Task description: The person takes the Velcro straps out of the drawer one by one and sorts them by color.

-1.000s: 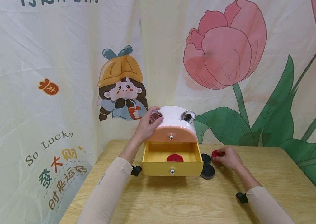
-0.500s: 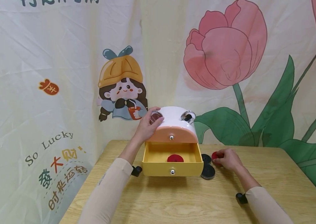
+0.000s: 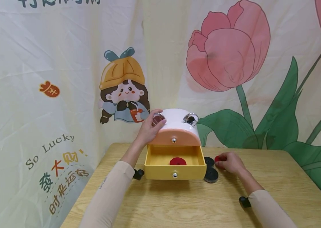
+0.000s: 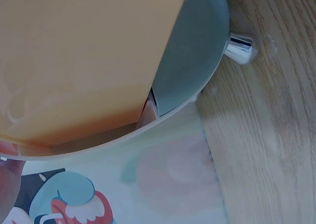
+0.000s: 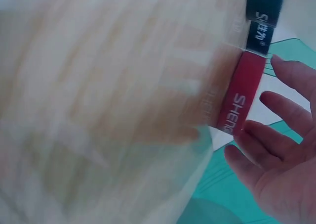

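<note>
A white frog-shaped drawer box with silver-rimmed eyes stands mid-table. My left hand grips its top at the left eye, thumb in front. The yellow lower drawer is pulled out and holds a red tape roll. Right of the box, my right hand pinches another red tape roll lying on the table. In the right wrist view, my fingertips meet the edge of this lettered red roll. The left wrist view shows a wide orange panel of the box close up.
Two black tape rolls, one farther and one nearer, lie between the box and my right hand. The peach upper drawer is closed. A printed cloth hangs behind the wooden table.
My right hand shifts very slightly left at the red tape roll. The left hand, the box and the drawer stay where they were.
</note>
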The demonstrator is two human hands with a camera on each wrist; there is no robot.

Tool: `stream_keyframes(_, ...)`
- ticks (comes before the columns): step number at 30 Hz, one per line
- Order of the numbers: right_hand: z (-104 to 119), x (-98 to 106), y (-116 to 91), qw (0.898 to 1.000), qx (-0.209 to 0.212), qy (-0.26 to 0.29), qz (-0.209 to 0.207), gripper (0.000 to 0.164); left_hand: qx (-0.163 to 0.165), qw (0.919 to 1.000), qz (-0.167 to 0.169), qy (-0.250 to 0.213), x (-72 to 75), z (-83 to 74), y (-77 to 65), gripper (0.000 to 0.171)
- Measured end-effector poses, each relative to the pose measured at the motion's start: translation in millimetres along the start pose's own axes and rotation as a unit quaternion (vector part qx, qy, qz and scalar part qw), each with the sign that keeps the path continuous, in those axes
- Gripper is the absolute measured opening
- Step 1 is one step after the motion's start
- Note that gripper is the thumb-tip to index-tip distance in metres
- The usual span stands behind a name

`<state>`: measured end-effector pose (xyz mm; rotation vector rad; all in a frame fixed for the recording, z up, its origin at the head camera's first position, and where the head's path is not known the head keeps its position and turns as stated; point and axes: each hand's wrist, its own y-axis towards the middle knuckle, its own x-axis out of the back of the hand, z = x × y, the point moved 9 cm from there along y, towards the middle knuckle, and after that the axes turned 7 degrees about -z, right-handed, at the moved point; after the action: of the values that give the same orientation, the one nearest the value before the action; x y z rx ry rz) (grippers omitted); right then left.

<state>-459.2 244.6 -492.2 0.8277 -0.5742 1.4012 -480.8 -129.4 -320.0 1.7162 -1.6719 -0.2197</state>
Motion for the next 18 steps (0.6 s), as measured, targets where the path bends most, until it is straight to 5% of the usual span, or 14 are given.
stream_keyframes(18, 43.1, 27.7, -6.0, 0.997, 0.048, 0.009, -0.065, 0.062, -0.006, 0.9999, 0.000, -0.010, 0.3, -0.9, 1.0, 0.045)
